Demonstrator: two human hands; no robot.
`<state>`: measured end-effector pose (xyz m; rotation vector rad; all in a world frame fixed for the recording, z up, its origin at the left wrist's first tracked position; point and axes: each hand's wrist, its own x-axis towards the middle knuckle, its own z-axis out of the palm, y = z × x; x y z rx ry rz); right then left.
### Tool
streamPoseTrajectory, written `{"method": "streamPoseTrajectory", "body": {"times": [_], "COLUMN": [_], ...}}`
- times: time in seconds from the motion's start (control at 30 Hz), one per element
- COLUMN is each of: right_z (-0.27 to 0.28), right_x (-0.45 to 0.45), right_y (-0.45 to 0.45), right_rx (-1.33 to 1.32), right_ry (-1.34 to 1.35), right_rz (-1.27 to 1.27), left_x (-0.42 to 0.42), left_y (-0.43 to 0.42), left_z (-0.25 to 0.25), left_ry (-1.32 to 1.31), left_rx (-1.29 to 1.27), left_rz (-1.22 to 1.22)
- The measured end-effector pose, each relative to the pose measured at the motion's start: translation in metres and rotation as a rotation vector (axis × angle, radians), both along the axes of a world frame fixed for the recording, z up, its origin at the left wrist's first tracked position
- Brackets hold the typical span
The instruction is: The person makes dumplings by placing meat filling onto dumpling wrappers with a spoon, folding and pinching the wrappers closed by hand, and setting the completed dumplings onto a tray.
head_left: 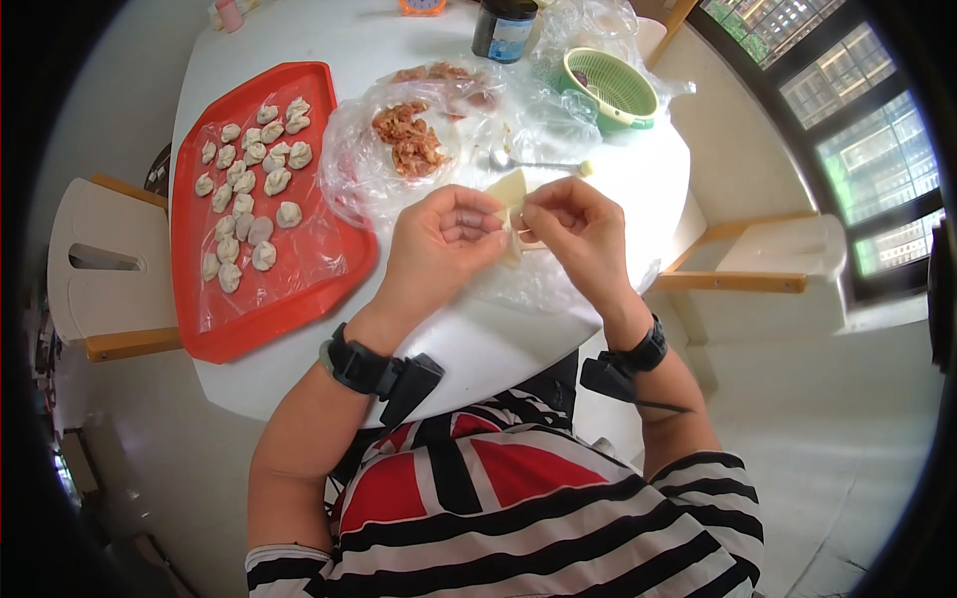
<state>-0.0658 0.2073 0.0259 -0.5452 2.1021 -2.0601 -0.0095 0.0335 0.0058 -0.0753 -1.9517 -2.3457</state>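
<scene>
Between my left hand (pixel 447 237) and my right hand (pixel 578 234), a pale wonton wrapper (pixel 510 189) is pinched by the fingertips over the near part of the white table. Its upper corner points away from me, and the fingers cover much of its middle, so I cannot tell whether filling is inside. Just beyond the hands lies a metal spoon (pixel 533 163). Chunky minced meat filling (pixel 411 142) rests on a clear plastic bag (pixel 349 169) beyond my left hand. Several folded wontons (pixel 277 180) sit on a red tray (pixel 224 344) to the left.
A green basket (pixel 643 122) and a dark jar (pixel 501 38) stand toward the table's far side, near crumpled plastic. An orange clock (pixel 423 5) is at the far edge. One chair (pixel 100 224) stands left of the table (pixel 459 349), another chair (pixel 778 249) right.
</scene>
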Motion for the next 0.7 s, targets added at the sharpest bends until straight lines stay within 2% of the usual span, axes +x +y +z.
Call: {"method": "streamPoseTrajectory", "body": {"times": [0.17,0.37,0.7], "right_z": [0.004,0.003,0.012], "right_x": [0.007,0.011,0.016], "right_y": [0.002,-0.002,-0.001], "right_rx": [0.179,0.263,0.350], "right_ry": [0.283,0.390,0.399], "right_rz": [-0.022,-0.007,0.012], "left_x": [0.000,0.001,0.004], "left_y": [0.001,0.003,0.006], "left_z": [0.003,0.009,0.010], "left_ry": [-0.020,-0.059,-0.067], "left_rx": [0.026,0.025,-0.011], "left_rz": [0.039,0.027,0.014]}}
